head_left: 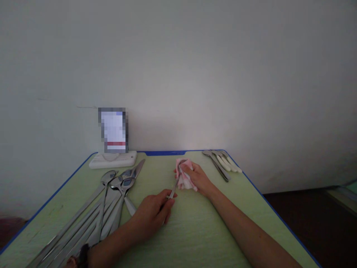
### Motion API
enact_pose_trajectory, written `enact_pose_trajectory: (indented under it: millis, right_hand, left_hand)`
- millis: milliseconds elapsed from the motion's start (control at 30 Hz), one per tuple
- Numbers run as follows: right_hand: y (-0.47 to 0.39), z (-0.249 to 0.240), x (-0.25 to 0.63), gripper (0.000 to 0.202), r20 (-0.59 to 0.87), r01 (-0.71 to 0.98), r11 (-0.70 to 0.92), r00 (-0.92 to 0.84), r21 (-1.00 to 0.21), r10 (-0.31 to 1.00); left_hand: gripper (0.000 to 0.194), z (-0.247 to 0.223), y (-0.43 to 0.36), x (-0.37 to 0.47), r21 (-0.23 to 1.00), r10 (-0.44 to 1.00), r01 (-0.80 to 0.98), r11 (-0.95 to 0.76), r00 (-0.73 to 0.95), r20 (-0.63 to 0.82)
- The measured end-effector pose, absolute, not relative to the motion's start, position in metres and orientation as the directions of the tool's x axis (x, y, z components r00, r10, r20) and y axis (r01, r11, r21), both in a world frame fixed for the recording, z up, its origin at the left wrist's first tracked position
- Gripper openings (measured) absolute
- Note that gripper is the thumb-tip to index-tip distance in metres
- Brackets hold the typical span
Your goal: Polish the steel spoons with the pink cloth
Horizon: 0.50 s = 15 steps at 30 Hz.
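Note:
My left hand [154,208] grips the handle of a metal spoon [174,187] over the middle of the table. The spoon's bowl end points away from me and lies against a pink and white cloth [187,182]. My right hand [198,177] is closed on that cloth, its thumb pressing near the bowl, which the cloth partly covers. To the left of my left hand lies a pile of long metal cutlery [104,208], spoons and a knife [138,167] among it. My left forearm hides part of the pile.
At the back right lie several spoons with white handles [224,163] and a dark metal spoon [219,167]. A blurred phone [113,130] stands on a white base [113,160] at the back left. The green table [161,171] has a blue edge and meets a grey wall [195,74].

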State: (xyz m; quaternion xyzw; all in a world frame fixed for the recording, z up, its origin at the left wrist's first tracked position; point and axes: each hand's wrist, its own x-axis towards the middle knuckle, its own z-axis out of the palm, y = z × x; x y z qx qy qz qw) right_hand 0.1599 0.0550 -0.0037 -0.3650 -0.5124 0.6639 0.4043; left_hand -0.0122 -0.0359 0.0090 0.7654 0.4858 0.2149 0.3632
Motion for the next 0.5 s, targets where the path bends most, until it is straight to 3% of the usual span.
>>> enact_pose_trajectory:
  millis: [500]
  right_hand:
    - [0.0542,-0.0016,0.1609,0.030,-0.009,-0.199,-0.106,-0.438,-0.974,0.899]
  left_hand:
    - [0.026,0.0069,-0.0363,-0.0130,0.746,0.898,0.599,-0.291,0.440,-0.003]
